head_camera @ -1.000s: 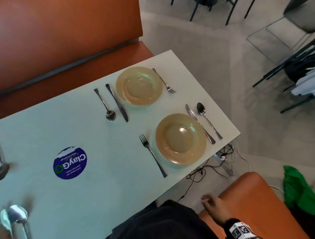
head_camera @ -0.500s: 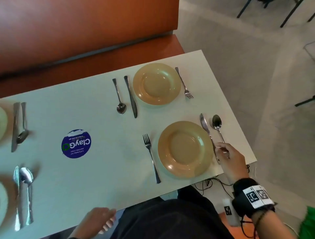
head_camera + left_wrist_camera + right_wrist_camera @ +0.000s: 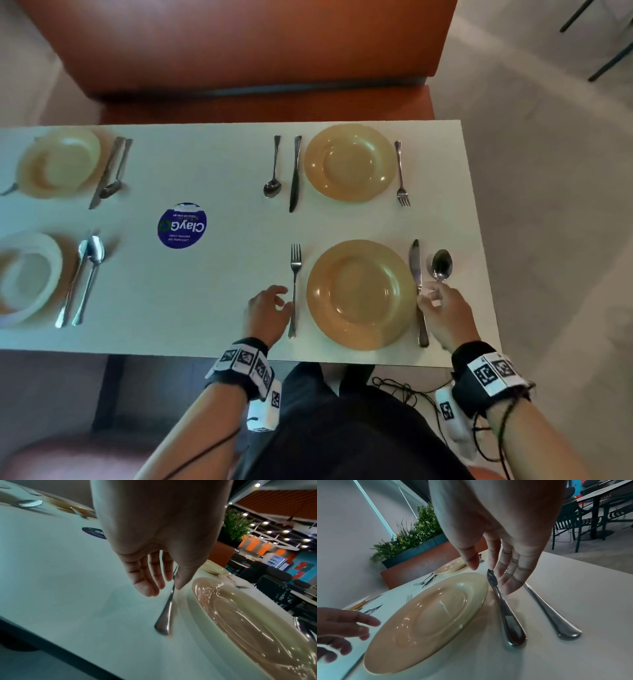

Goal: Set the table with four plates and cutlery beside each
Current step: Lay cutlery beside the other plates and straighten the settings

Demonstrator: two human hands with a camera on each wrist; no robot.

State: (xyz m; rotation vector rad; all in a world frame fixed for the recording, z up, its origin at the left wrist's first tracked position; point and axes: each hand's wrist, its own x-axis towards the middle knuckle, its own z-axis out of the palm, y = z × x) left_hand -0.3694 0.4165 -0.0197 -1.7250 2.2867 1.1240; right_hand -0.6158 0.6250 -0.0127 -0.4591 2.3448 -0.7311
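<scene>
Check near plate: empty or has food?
Empty. The near plate shows only bare glossy surface in head and both wrist views.

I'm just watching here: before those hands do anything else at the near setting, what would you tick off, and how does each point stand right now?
1. Four plates out: ok. Near plate, far plate, and two on the left, partly cut off by the frame.
2. Fork left of the near plate, straight: ok.
3. Knife and spoon right of it, side by side: ok.
4. Left hand has a grip on the fork: not ok; fingers hang relaxed at the handle.
5. Right hand has a grip: not ok; fingers hang straight over knife and spoon.
6. Left settings complete: cannot tell, blurred and cropped.
</scene>
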